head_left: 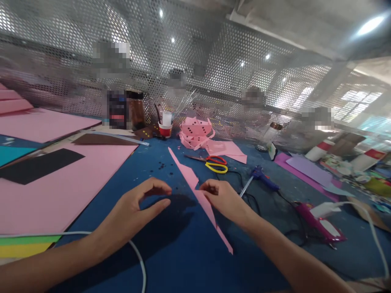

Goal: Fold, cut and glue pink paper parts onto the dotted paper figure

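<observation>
My right hand [224, 199] pinches a long, narrow piece of pink paper [188, 175] near its middle. The paper has a straight left edge and wider tabs on its right side, and it slants from upper left to lower right above the blue table [171, 260]. My left hand [146, 207] hovers to the left of the paper, thumb and fingers apart, holding nothing. Beyond the right hand lie scissors [216, 163] with one red and one yellow handle loop. Behind them sits a pink folded-paper piece with black dots [196, 132].
A blue glue gun [264, 178] with a cable lies right, near a pink power strip [320, 221]. Large pink sheets [100, 171] and a black strip [42, 165] cover the left. A paper cup [165, 129] and a brown jar [137, 110] stand by the perforated screen [214, 61].
</observation>
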`<state>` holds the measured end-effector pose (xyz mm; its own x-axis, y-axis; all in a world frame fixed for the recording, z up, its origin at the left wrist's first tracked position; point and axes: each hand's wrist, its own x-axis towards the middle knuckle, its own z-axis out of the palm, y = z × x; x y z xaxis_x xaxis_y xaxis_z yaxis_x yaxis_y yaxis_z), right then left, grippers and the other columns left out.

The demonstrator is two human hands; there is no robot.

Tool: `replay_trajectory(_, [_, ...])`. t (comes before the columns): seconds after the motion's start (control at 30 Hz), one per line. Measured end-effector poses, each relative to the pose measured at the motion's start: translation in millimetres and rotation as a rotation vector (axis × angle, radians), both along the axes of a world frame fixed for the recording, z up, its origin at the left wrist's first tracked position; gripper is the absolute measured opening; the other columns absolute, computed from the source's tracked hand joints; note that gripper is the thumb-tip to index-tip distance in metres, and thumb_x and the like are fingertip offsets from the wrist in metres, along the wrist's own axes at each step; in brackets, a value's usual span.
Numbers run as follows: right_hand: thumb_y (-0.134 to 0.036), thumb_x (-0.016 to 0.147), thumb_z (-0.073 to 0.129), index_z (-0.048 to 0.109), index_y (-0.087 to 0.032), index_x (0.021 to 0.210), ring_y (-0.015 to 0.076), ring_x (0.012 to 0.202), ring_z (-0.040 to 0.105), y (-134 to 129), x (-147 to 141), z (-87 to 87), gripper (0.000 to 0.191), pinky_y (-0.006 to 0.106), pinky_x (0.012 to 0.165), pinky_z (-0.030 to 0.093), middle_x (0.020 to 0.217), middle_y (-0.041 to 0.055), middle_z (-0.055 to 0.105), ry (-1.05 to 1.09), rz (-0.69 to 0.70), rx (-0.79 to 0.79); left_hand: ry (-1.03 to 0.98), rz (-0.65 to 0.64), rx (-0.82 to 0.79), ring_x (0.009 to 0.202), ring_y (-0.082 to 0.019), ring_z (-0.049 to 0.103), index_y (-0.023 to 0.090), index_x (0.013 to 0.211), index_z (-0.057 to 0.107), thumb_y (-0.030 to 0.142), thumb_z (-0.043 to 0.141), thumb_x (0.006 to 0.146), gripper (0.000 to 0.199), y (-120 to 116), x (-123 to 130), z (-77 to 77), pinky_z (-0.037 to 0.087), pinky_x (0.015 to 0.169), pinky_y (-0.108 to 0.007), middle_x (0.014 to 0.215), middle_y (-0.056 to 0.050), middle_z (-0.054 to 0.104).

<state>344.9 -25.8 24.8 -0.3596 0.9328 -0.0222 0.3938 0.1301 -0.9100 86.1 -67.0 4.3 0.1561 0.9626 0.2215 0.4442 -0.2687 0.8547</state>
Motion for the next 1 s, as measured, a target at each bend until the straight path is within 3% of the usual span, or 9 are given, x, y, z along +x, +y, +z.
replay_trajectory(0.1, [-0.033, 0.079, 0.073, 0.071, -0.017, 0.085, 0.0143, 0.070, 0.060, -5, -6, 4.0, 0.017, 0.026, 0.064, 0.043, 0.078, -0.0004, 0.069, 0.180, 0.019, -0.184, -0.190, -0.060, -0.220, 0.106, -0.026, 0.068, 0.025, 0.108, 0.071, 0.055, 0.075, 0.083, 0.039, 0, 8, 8.2, 0.052, 0.095, -0.035, 0.110, -0.005, 0.075])
replay_trajectory(0.2, [-0.037, 0.073, 0.081, 0.072, -0.017, 0.084, 0.0136, 0.067, 0.058, -12, -13, 7.1, 0.025, 0.026, 0.065, 0.043, 0.075, -0.0011, 0.068, 0.298, 0.039, -0.299, -0.356, -0.109, -0.340, 0.104, -0.025, 0.068, 0.024, 0.108, 0.074, 0.052, 0.080, 0.080, 0.040, -1, 20, 16.8, 0.051, 0.093, -0.033, 0.109, -0.004, 0.077])
replay_trajectory(0.37, [-0.040, 0.070, 0.085, 0.073, -0.016, 0.083, 0.0112, 0.066, 0.054, -19, -19, 4.7, 0.030, 0.024, 0.063, 0.039, 0.075, -0.0011, 0.068, 0.364, 0.085, -0.343, -0.467, -0.116, -0.428, 0.083, -0.016, 0.060, 0.020, 0.089, 0.075, 0.044, 0.080, 0.082, 0.025, -2, 34, 20.5, 0.047, 0.080, -0.026, 0.087, -0.001, 0.071])
replay_trajectory(0.47, [-0.038, 0.074, 0.083, 0.074, -0.016, 0.087, 0.0120, 0.069, 0.056, -19, -20, 0.2, 0.028, 0.024, 0.065, 0.042, 0.078, -0.0005, 0.069, 0.365, 0.119, -0.353, -0.529, -0.134, -0.456, 0.081, -0.014, 0.057, 0.019, 0.078, 0.071, 0.043, 0.078, 0.084, 0.026, -2, 38, 19.6, 0.045, 0.077, -0.024, 0.082, 0.001, 0.066])
replay_trajectory(0.63, [-0.035, 0.083, 0.075, 0.073, -0.017, 0.089, 0.0121, 0.070, 0.056, -14, -18, -1.9, 0.019, 0.024, 0.067, 0.043, 0.080, -0.0006, 0.069, 0.317, 0.123, -0.275, -0.540, -0.134, -0.446, 0.078, -0.014, 0.057, 0.018, 0.074, 0.068, 0.043, 0.078, 0.084, 0.028, 1, 36, 24.4, 0.047, 0.076, -0.024, 0.077, 0.001, 0.064])
replay_trajectory(0.77, [-0.051, 0.095, 0.062, 0.069, -0.018, 0.088, 0.0156, 0.074, 0.059, -7, -10, 4.0, 0.035, 0.029, 0.072, 0.047, 0.083, 0.0018, 0.067, 0.414, 0.088, -0.208, -0.477, -0.153, -0.442, 0.076, -0.015, 0.059, 0.019, 0.073, 0.066, 0.046, 0.077, 0.083, 0.031, 6, 33, 34.7, 0.051, 0.077, -0.027, 0.075, 0.000, 0.066])
replay_trajectory(1.0, [-0.065, 0.095, 0.057, 0.065, -0.020, 0.084, 0.0173, 0.076, 0.057, -4, -3, 9.7, 0.047, 0.032, 0.074, 0.049, 0.083, 0.0019, 0.061, 0.483, 0.048, -0.072, -0.330, -0.197, -0.458, 0.062, -0.013, 0.054, 0.019, 0.071, 0.061, 0.049, 0.082, 0.071, 0.037, 13, 42, 50.5, 0.046, 0.061, -0.025, 0.066, 0.002, 0.063])
